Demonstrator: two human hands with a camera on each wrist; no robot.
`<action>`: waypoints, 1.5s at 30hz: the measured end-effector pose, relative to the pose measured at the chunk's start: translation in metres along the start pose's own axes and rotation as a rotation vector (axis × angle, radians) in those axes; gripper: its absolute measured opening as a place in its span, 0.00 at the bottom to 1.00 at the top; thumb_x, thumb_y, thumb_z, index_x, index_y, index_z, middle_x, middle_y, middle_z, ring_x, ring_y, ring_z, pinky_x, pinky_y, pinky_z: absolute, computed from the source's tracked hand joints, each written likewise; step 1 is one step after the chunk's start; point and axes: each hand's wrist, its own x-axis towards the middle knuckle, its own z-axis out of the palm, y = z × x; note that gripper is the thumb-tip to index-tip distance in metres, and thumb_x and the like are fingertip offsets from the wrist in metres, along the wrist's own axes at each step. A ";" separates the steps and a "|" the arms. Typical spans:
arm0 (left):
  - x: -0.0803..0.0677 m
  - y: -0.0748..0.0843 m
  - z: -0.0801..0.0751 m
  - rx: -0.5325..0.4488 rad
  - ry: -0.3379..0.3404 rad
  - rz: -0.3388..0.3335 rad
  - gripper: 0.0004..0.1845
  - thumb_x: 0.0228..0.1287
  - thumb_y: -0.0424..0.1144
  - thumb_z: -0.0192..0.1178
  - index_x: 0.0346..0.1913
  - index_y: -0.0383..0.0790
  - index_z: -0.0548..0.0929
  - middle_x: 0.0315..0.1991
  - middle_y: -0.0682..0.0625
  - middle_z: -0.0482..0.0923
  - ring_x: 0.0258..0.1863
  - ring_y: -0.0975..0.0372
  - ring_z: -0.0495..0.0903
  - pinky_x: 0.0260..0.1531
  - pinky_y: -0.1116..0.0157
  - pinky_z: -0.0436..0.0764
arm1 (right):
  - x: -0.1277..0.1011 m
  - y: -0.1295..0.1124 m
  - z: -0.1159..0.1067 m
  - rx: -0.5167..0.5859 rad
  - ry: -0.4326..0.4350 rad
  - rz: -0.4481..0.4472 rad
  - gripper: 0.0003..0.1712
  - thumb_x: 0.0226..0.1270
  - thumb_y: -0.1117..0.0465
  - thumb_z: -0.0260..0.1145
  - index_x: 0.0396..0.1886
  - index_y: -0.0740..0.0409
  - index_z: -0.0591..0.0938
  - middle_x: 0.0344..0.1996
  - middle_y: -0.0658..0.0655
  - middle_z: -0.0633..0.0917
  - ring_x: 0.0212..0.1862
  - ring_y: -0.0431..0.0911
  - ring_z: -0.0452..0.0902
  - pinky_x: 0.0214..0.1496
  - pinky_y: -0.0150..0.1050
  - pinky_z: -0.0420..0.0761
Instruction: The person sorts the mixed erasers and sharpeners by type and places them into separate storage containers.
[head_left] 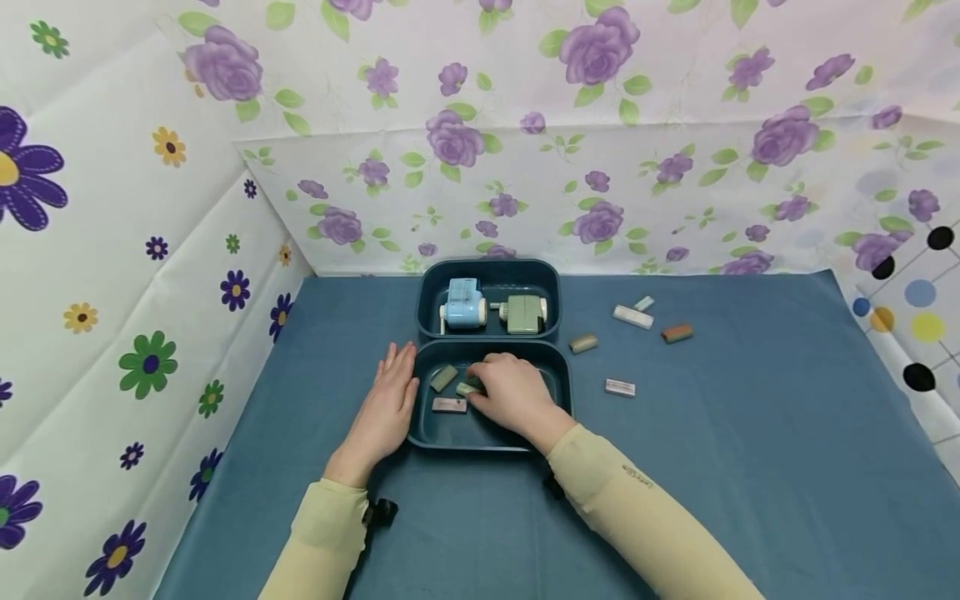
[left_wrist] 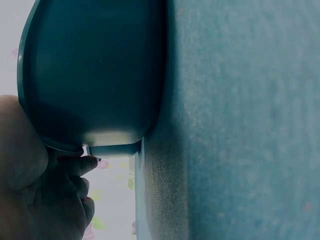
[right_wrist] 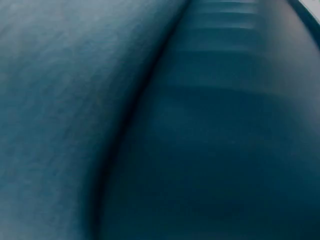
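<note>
My left hand (head_left: 384,408) lies with extended fingers along the left rim of the near dark teal tray (head_left: 480,442). In the left wrist view the same hand (left_wrist: 30,185) is against the tray's outer wall (left_wrist: 95,70). Inside this tray, my right hand (head_left: 517,396) pinches a pale green eraser (head_left: 465,389) between thumb and fingers, which partly cover it. Close by in the tray lie an olive-green eraser (head_left: 444,378) and a pinkish-white eraser (head_left: 449,405). The right wrist view has only the tray's side (right_wrist: 210,150) and the cloth, without the hand.
Directly behind is a second tray (head_left: 487,268) holding a blue pencil sharpener (head_left: 463,304) and a green pencil sharpener (head_left: 522,314). Several erasers are scattered right of the trays on the blue cloth (head_left: 712,467), including a white one (head_left: 633,317) and an orange-brown one (head_left: 677,333).
</note>
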 end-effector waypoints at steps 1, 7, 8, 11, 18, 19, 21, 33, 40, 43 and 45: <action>0.000 0.001 0.000 -0.003 -0.003 0.000 0.30 0.89 0.36 0.45 0.85 0.30 0.55 0.86 0.37 0.50 0.86 0.47 0.38 0.83 0.44 0.42 | -0.001 0.001 0.000 0.001 -0.005 0.008 0.15 0.74 0.52 0.75 0.56 0.51 0.91 0.47 0.54 0.89 0.49 0.52 0.85 0.51 0.50 0.86; 0.000 0.000 -0.002 -0.007 0.003 -0.007 0.30 0.90 0.36 0.45 0.85 0.31 0.54 0.86 0.38 0.50 0.87 0.47 0.39 0.83 0.45 0.42 | -0.010 0.007 0.000 0.016 -0.002 0.024 0.15 0.76 0.53 0.74 0.57 0.50 0.91 0.51 0.54 0.89 0.51 0.51 0.85 0.53 0.49 0.87; 0.000 0.000 -0.002 -0.005 0.005 -0.008 0.30 0.89 0.36 0.45 0.85 0.31 0.54 0.86 0.38 0.51 0.87 0.47 0.39 0.83 0.45 0.42 | -0.011 0.007 -0.001 0.017 0.002 0.023 0.15 0.76 0.53 0.73 0.57 0.50 0.91 0.51 0.54 0.89 0.51 0.51 0.85 0.52 0.49 0.87; 0.000 0.000 -0.002 -0.005 0.003 -0.008 0.30 0.90 0.36 0.44 0.85 0.30 0.54 0.86 0.38 0.50 0.87 0.47 0.38 0.83 0.45 0.42 | -0.014 0.009 -0.002 0.015 0.005 0.026 0.14 0.76 0.54 0.73 0.56 0.49 0.91 0.52 0.54 0.89 0.51 0.51 0.86 0.52 0.48 0.87; 0.000 0.001 0.000 -0.011 0.000 -0.011 0.30 0.90 0.37 0.45 0.85 0.30 0.55 0.86 0.38 0.51 0.87 0.48 0.39 0.83 0.45 0.42 | -0.018 0.010 -0.003 0.041 0.016 0.037 0.13 0.76 0.55 0.73 0.56 0.48 0.92 0.51 0.53 0.89 0.51 0.50 0.86 0.51 0.48 0.87; 0.000 0.001 0.000 -0.011 0.000 -0.012 0.30 0.90 0.36 0.45 0.85 0.30 0.55 0.86 0.38 0.50 0.87 0.48 0.38 0.83 0.44 0.42 | -0.019 0.011 -0.004 0.043 0.018 0.039 0.13 0.76 0.54 0.73 0.56 0.48 0.92 0.51 0.53 0.89 0.51 0.50 0.86 0.51 0.48 0.87; 0.000 0.001 0.000 -0.008 -0.001 -0.013 0.30 0.89 0.36 0.45 0.85 0.30 0.55 0.86 0.38 0.51 0.87 0.47 0.39 0.83 0.44 0.42 | -0.020 0.012 -0.004 0.042 0.022 0.045 0.13 0.76 0.54 0.73 0.55 0.48 0.92 0.51 0.52 0.89 0.51 0.50 0.86 0.51 0.47 0.87; 0.000 0.000 0.000 0.000 -0.001 -0.016 0.31 0.89 0.35 0.46 0.85 0.31 0.54 0.86 0.38 0.51 0.87 0.48 0.38 0.83 0.43 0.42 | -0.024 0.017 -0.006 0.057 0.043 0.045 0.12 0.76 0.54 0.73 0.55 0.48 0.92 0.49 0.52 0.89 0.49 0.50 0.86 0.49 0.47 0.87; 0.000 0.002 0.000 0.001 0.001 -0.021 0.31 0.89 0.36 0.46 0.86 0.31 0.54 0.86 0.39 0.51 0.87 0.48 0.38 0.83 0.44 0.42 | -0.029 0.020 -0.011 0.079 0.059 0.056 0.12 0.76 0.55 0.73 0.54 0.48 0.92 0.48 0.51 0.89 0.48 0.49 0.85 0.47 0.46 0.87; 0.000 0.002 0.000 0.007 -0.002 -0.024 0.31 0.89 0.35 0.46 0.86 0.31 0.54 0.86 0.38 0.51 0.87 0.48 0.38 0.83 0.43 0.42 | -0.031 0.022 -0.012 0.085 0.069 0.066 0.12 0.76 0.54 0.73 0.55 0.47 0.92 0.48 0.50 0.89 0.48 0.48 0.85 0.46 0.46 0.87; 0.000 0.003 -0.001 0.011 -0.004 -0.028 0.31 0.89 0.35 0.46 0.86 0.31 0.54 0.86 0.38 0.51 0.87 0.49 0.38 0.83 0.43 0.42 | -0.032 0.023 -0.013 0.090 0.075 0.068 0.12 0.77 0.54 0.73 0.55 0.47 0.92 0.49 0.50 0.90 0.48 0.48 0.85 0.45 0.45 0.87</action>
